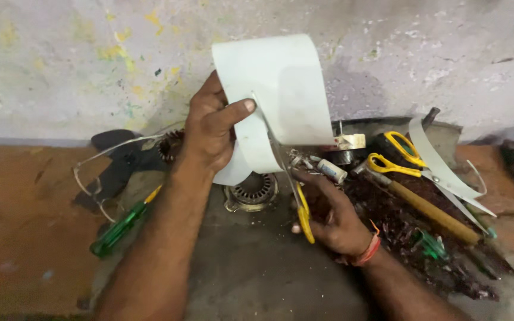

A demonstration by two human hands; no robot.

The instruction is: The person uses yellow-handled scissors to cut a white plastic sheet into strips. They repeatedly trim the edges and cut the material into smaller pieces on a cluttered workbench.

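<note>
Two hands grip: left (209, 128) white sheet (281, 95), right (334, 217) scissors (290, 178), hammer (423, 205) beside.

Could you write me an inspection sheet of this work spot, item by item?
Surface: grey slab, stained.
Job's things: white sheet, curled, with scissors cutting into it.
Clutter: green screwdriver, second scissors, hammer, tape roll, round metal part.
Hands: left hand grips the sheet; right hand holds the scissors.
Cables: bent wire.
Surroundings: paint-flecked wall.
</note>
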